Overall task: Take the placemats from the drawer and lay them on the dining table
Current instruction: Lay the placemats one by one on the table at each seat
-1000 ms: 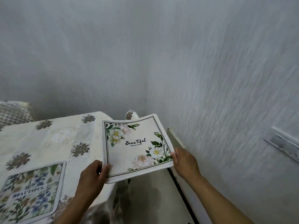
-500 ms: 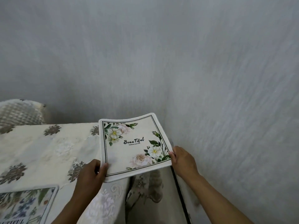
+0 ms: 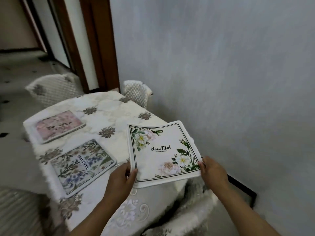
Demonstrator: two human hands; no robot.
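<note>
Placemats [image 3: 75, 165] on cloth-covered dining table [image 3: 109, 109] beside pale grey wall [image 3: 221, 65].

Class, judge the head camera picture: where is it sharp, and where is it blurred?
Head view: the white placemat held by both hands is sharp, its lettering readable; the pink placemat and left table edge are smeared; soft, even light, no glare.

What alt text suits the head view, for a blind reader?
Two bare hands, left hand and right hand, hold a white square floral placemat over the cloth-covered dining table. A blue-flowered placemat and a pink placemat already lie there.
</note>
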